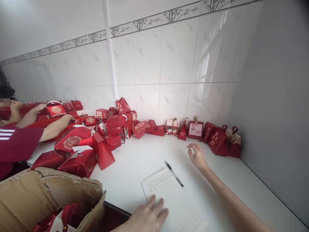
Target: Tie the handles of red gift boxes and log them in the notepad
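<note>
My left hand (150, 215) lies with fingers spread on the lower left of a sheet of paper (161, 182) bearing rows of small handwritten marks. Beside the sheet's upper right edge rests a black-capped clear pen (174, 174), untouched. My right hand (198, 156) is over the white table, to the right of the pen, fingers loosely bent and apart with nothing in them. Closest to it stand a red gift box with a pink picture (195, 130) and a small red pyramid box (182, 131), both against the wall.
Dark red boxes (218, 141) stand at the right by a grey partition (275, 96). Many red gift boxes (113, 125) pile up at the left, where a co-worker's arms (56, 129) reach in. An open cardboard carton (72, 183) fills the near left corner.
</note>
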Tool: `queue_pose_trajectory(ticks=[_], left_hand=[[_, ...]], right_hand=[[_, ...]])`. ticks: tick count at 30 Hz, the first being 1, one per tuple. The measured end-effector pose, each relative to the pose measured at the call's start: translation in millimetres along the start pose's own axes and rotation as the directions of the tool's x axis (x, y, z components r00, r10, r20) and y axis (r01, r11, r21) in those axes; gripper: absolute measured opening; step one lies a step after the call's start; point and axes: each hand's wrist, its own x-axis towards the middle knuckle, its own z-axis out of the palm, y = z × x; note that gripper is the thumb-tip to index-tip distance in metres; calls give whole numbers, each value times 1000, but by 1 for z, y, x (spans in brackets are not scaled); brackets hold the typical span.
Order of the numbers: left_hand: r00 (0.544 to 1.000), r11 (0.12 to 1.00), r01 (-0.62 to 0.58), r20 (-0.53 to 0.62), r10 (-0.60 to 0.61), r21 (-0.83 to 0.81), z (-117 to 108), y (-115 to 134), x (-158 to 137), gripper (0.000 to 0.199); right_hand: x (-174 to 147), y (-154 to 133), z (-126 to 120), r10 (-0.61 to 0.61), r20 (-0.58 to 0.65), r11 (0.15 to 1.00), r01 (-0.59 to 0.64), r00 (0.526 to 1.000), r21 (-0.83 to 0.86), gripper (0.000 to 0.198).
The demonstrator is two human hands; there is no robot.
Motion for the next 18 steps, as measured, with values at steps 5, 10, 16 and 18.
queue_pose_trajectory(ticks=[5,10,16,18], left_hand=[[982,994,49,187,-29,-99,-22,-1,3,49],[980,965,95,194,-48,-243,-30,-1,1,54],[971,932,186,204,-125,-313,-38,3,0,62],[970,926,195,203,-134,-324,-40,-1,-3,67]], right_hand=[[32,43,-62,256,-324,930,-323,911,-174,27],[54,81,-105,532,-254,792,-580,808,-189,19],[59,93,-112,629,-164,753,-648,760,-113,14],[56,87,-115,642,-215,741,-668,736,-76,12]])
